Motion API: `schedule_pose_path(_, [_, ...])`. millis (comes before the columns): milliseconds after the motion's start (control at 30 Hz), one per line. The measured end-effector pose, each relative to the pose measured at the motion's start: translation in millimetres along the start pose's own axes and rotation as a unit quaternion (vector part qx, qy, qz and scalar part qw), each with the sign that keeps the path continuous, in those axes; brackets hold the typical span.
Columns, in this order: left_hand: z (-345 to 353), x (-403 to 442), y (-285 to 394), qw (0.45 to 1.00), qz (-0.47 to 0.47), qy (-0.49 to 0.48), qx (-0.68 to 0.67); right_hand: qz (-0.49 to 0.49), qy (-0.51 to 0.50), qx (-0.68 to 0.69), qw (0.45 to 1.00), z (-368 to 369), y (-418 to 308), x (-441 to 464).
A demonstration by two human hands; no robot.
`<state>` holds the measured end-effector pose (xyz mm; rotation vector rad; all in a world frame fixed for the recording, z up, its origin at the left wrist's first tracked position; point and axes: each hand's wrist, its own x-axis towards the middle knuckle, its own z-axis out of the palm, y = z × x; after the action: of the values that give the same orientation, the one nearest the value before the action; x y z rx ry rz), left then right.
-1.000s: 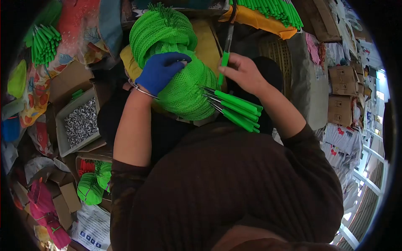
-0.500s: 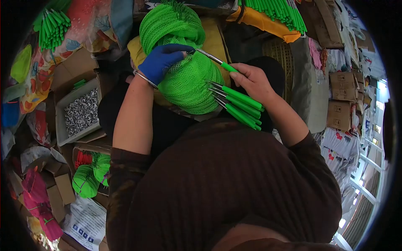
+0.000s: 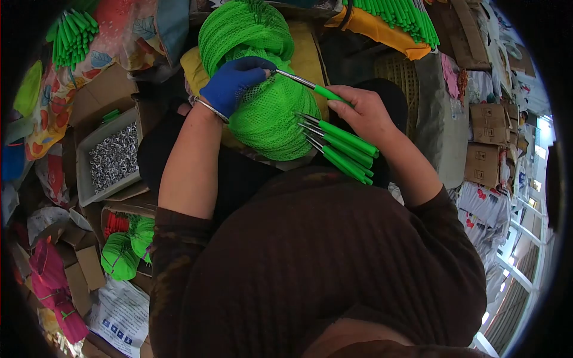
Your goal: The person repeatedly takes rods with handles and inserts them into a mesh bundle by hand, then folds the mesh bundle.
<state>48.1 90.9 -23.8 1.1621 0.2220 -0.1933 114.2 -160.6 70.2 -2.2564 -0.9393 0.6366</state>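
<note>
My left hand (image 3: 236, 85), in a blue glove, is closed at the upper middle, its thumb and forefinger pinched at the metal tip of a green-handled rod (image 3: 307, 82). Beneath it lies a bundle of green netting (image 3: 274, 119), tied in at the middle. The bare right hand (image 3: 364, 113) holds the same rod by its green handle. Several other green-handled rods (image 3: 343, 149) lie fanned below the right hand, their metal ends against the netting. What else the glove may hold is hidden.
A grey tray (image 3: 86, 173) of small metal parts stands at left, above wrapped green net bundles (image 3: 119, 256). More green handles lie at upper left (image 3: 73, 39) and on orange cloth (image 3: 382, 39). Cardboard boxes (image 3: 483, 161) are stacked at right.
The rod in my right hand has swung from upright to slanting, and its metal tip now meets my gloved fingers. The view has shifted slightly.
</note>
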Motion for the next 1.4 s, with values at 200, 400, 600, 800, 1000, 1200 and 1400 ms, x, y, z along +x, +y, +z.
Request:
schedule_pose_path(200, [-0.6,1.3,-1.8,1.000,-0.005,-0.003,0.011,0.001,-0.010,-0.028,1.000,0.9,0.0,2.3])
schedule_pose_path(400, [3.3,2.3,-7.7,0.999,-0.005,-0.008,0.050,-0.147,0.055,-0.231,0.960,-13.5,-33.0,8.4])
schedule_pose_path(600, [26.4,-2.8,-26.4,0.968,0.144,0.002,0.207,-0.219,-0.113,-0.443,0.862,-23.2,-76.3,21.0])
schedule_pose_path(800, [39.0,-6.4,-32.8,0.933,0.178,0.056,0.309,-0.160,-0.271,-0.434,0.844,-18.2,-82.1,41.4])
schedule_pose_path(1000, [29.3,-12.1,-4.8,0.849,0.260,0.163,0.431,-0.137,-0.144,0.029,0.980,-75.7,-25.1,70.2])
schedule_pose_path(1200, [17.1,1.2,17.7,0.710,0.263,0.323,0.568,-0.005,0.150,-0.397,0.906,-140.4,174.3,201.5])
schedule_pose_path(1400, [17.7,4.4,26.8,0.690,0.301,0.297,0.588,-0.001,0.133,-0.217,0.967,-123.9,201.9,246.0])
